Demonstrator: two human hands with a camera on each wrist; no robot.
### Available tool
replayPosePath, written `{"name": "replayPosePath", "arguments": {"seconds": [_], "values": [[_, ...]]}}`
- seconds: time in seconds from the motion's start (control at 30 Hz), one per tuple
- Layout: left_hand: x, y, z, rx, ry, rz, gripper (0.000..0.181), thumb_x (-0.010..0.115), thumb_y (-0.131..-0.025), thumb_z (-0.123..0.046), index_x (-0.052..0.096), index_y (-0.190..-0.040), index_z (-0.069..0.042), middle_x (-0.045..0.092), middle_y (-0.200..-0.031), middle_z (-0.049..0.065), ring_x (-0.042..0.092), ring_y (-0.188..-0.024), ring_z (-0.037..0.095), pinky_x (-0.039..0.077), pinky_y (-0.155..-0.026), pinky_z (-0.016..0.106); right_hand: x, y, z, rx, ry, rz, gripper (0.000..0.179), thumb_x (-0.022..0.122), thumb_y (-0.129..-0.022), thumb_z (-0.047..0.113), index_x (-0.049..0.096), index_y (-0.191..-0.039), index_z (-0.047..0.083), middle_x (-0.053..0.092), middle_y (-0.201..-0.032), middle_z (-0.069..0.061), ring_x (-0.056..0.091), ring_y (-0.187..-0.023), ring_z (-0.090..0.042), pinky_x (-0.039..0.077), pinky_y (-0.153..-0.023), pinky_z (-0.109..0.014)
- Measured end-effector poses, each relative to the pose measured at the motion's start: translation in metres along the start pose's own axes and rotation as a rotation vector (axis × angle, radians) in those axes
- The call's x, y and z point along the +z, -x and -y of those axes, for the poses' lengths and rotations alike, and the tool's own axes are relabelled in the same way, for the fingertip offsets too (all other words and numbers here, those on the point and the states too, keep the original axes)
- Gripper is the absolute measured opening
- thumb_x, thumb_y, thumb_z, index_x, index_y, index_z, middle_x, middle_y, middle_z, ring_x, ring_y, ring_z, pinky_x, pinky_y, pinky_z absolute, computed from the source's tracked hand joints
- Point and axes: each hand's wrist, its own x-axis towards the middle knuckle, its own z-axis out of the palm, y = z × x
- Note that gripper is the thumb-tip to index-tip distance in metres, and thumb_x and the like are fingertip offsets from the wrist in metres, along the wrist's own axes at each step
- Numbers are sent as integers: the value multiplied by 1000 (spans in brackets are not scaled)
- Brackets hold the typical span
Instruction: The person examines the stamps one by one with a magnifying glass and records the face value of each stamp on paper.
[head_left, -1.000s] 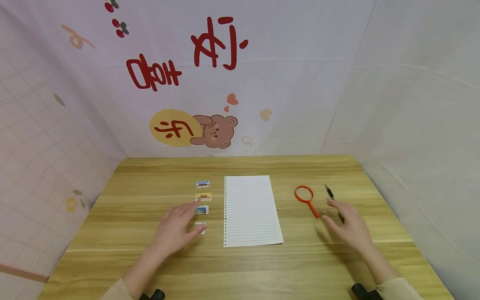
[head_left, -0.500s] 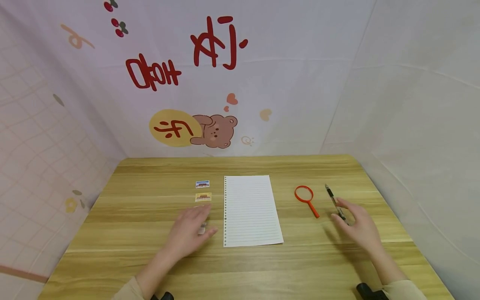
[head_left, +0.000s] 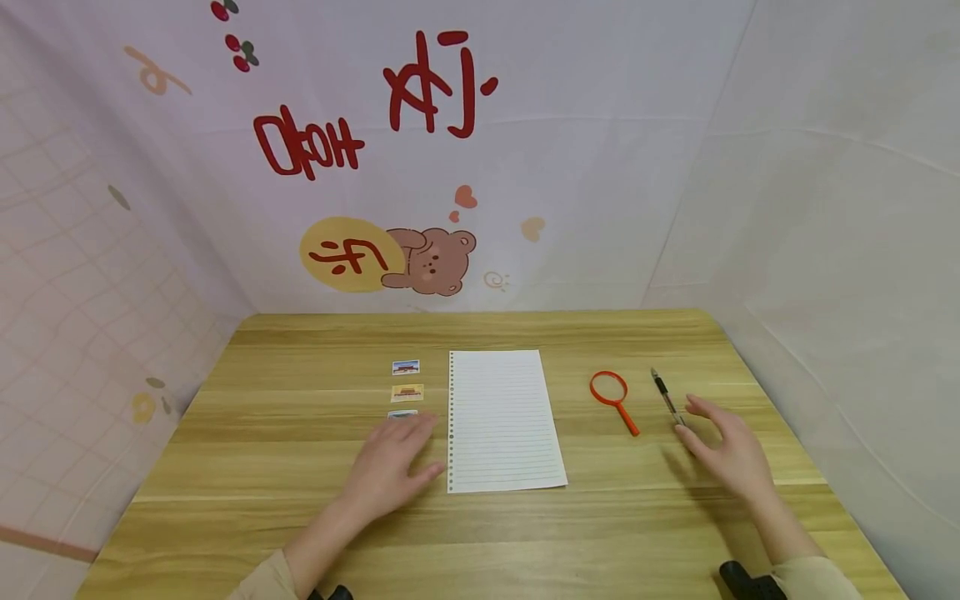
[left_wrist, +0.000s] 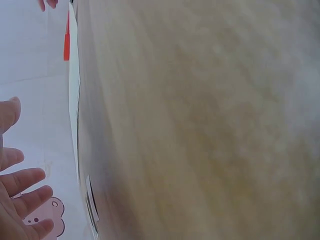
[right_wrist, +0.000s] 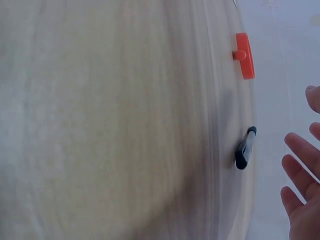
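My left hand (head_left: 393, 467) hovers over the lower small picture stamps, fingers spread and holding nothing. A green-blue stamp (head_left: 402, 414) peeks out past its fingers; the lowest stamp is hidden under the hand in the head view. Above it lie a yellow stamp (head_left: 407, 392) and a blue-and-white stamp (head_left: 406, 367). Just right of them is a lined sheet of paper (head_left: 504, 421) with punched holes. My right hand (head_left: 729, 450) is relaxed and holds nothing, beside a black-capped pen (head_left: 667, 396) whose lower end it covers. Left of the pen lies a red magnifying glass (head_left: 618, 403).
Everything lies on a wooden table (head_left: 495, 542). A white printed cloth (head_left: 600, 167) stands behind it and along both sides, close to the table's edges.
My left hand has moved right, toward the paper, and now covers the lowest stamp. My right hand has shifted right and slightly down, exposing the magnifying glass handle. The objects have stayed put.
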Motion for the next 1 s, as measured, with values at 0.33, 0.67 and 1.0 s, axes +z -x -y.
{"name": "replayPosePath", "arguments": {"seconds": [0.33, 0.67, 1.0], "values": [[5, 0, 0, 41, 20, -20, 68, 79, -83, -39, 58, -138, -7, 60, -134, 14, 55, -122, 36, 37, -105, 60, 15, -8, -5, -68, 30, 12, 52, 80, -82, 7, 60, -129, -3, 70, -109, -21, 59, -105, -43, 44, -88, -53], [4, -3, 14, 35, 7, 7, 66, 82, -81, -39, 61, -135, -7, 63, -131, 12, 57, -120, 34, 41, -102, 58, 37, -17, 6, -141, 27, 52, 56, 84, -78, 9, 62, -128, -4, 71, -108, -15, 66, -99, -35, 50, -82, -24], [-8, 0, 31, -28, 5, 13, 69, 84, -77, -42, 63, -134, -8, 63, -131, 11, 59, -119, 34, 46, -98, 55, 50, -24, 11, -50, -29, 142, 56, 81, -84, 15, 58, -130, -6, 69, -110, -20, 67, -97, -37, 54, -80, -53]]}}
